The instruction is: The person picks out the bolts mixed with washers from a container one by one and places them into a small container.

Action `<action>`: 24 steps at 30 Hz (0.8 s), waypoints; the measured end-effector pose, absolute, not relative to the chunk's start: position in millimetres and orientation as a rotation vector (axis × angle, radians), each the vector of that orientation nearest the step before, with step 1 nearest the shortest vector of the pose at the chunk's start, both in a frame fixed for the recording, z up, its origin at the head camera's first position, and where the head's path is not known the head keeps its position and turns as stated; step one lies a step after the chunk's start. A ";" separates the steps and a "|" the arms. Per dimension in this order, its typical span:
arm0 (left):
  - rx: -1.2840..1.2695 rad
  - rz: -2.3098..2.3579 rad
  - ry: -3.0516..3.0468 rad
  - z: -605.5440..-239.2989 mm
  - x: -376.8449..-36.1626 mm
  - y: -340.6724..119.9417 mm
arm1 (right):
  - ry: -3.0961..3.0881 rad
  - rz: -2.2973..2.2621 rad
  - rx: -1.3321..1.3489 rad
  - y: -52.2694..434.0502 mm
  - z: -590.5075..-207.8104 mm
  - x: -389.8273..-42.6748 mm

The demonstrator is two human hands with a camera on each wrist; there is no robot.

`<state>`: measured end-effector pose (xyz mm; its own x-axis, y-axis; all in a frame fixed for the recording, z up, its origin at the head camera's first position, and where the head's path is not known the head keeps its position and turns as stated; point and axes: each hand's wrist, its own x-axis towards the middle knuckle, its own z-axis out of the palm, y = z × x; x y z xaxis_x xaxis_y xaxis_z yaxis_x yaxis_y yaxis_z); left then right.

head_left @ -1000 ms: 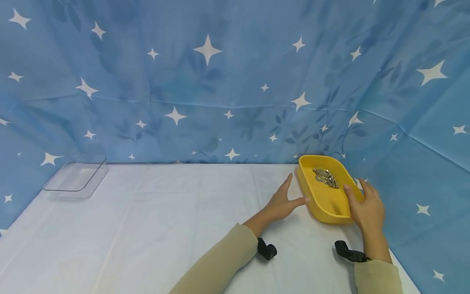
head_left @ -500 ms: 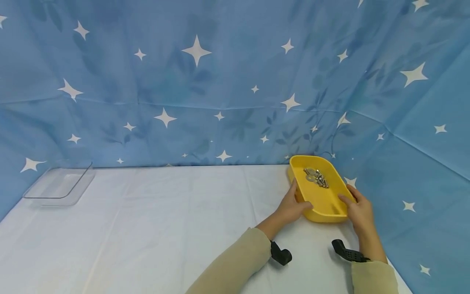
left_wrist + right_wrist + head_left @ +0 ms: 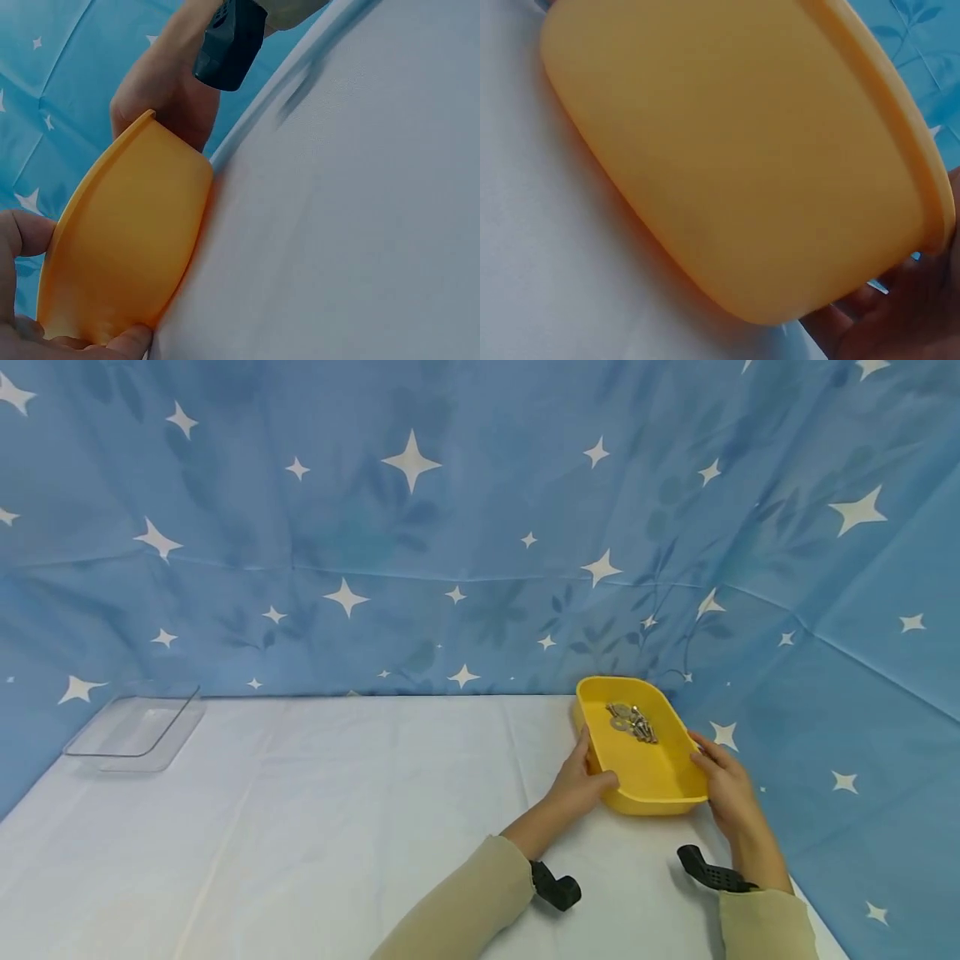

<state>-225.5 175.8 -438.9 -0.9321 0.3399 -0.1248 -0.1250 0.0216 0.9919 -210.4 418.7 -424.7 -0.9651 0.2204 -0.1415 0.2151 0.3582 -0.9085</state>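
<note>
A yellow rectangular tray [image 3: 651, 770] with rounded corners is at the right of the table, close to the blue cloth. Inside it lies a small pile of metal screws and washers [image 3: 642, 727]. My left hand [image 3: 576, 787] grips the tray's near left side, its thumb over the rim. On the opposite side my right hand [image 3: 733, 792] holds the wall, thumb at the rim and fingers outside. The left wrist view has the tray's outer wall [image 3: 127, 217] close over the white surface, between both hands. Its wall [image 3: 720, 150] also fills much of the right wrist view.
At the far left of the white-covered table [image 3: 337, 827] stands a clear shallow container [image 3: 174, 735]. Blue cloth with white stars [image 3: 450, 527] hangs along the back and right edges. Each wrist wears a black camera mount [image 3: 557, 887].
My left hand, which was spread open beside the tray, now grips its left side. Between both hands the tray has shifted slightly to the left. The head view has swung a little.
</note>
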 end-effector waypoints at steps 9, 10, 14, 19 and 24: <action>0.251 2.011 1.982 -438.8 -221.5 142.6 | -2.471 2.125 -0.245 403.7 -423.2 -214.3; 0.264 2.025 1.970 -438.9 -221.8 139.5 | -2.467 2.144 -0.235 402.1 -422.8 -214.7; 0.282 2.045 1.947 -439.8 -223.0 127.2 | -2.496 2.151 -0.198 395.9 -423.1 -218.1; 0.261 2.041 1.923 -439.7 -223.1 110.2 | -2.565 2.080 -0.162 384.5 -424.6 -221.2; 0.276 2.033 1.933 -441.8 -222.1 90.1 | -2.594 2.031 -0.131 366.5 -423.7 -221.1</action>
<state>-222.1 90.1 -441.8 -0.9297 0.3595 -0.0796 -0.0977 -0.0325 0.9947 -221.1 366.5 -423.7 -0.9848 -0.0332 -0.1706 0.1576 0.2428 -0.9572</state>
